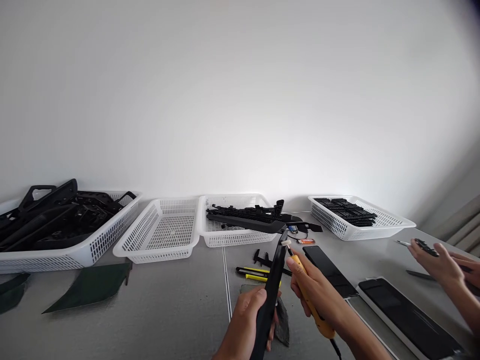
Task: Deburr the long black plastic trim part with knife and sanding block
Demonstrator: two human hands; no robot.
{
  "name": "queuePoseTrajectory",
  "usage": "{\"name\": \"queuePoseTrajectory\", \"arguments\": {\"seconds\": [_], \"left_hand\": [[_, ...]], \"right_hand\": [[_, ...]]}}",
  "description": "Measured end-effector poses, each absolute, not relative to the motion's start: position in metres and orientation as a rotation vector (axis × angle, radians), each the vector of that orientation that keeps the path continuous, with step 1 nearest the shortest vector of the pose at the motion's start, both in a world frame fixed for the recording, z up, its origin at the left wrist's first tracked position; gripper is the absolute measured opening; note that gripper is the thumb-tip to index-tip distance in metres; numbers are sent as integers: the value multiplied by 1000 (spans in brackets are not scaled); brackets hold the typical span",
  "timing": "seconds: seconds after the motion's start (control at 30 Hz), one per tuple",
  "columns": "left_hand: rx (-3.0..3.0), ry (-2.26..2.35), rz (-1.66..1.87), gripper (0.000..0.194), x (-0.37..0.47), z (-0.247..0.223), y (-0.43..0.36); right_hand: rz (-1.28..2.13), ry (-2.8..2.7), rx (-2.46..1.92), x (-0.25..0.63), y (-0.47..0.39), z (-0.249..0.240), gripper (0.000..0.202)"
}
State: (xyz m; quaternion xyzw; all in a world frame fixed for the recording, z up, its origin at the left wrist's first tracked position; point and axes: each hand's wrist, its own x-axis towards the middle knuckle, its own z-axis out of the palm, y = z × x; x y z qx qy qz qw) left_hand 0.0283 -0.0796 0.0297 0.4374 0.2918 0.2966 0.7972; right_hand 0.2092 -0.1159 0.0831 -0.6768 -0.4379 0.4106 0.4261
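My left hand [247, 312] is closed round a long black plastic part [270, 300], held tilted upright over the table. In my right hand [309, 280] is a yellow corded pen-style tool [308, 300], gripped along its body. The tool's small pale tip sits at the upper end of the black part, touching it or very close. The fingers of my left hand behind the part are mostly hidden. Beneath my hands lie a yellow-and-black utility knife [253, 272], a black caliper [264, 258] and a crumpled dark grey cloth-like piece [282, 322].
Several white baskets line the wall: a left one [108, 240] with black parts, a bare one [161, 255], a middle one [225, 240] and a right one [347, 232]. Dark phone-like slabs [330, 270] lie right. Another person's hands [438, 265] work there. Dark green sheets [90, 285] lie left.
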Motion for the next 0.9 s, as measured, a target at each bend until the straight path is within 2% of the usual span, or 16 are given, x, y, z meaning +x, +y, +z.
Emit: {"name": "queuePoseTrajectory", "arguments": {"seconds": [0.27,0.57,0.7,0.9], "left_hand": [[940,600,636,68,28,26,-82],[925,659,656,67,29,33,-82],[930,660,693,61,29,33,-80],[929,723,720,64,27,37,-79]], "right_hand": [[980,-1093,-1700,214,-116,88,70],[1046,-1139,-1659,204,-120,71,86],[1079,-1160,-1659,194,-124,64,87],[1142,-1179,-1665,178,-131,53,88]]}}
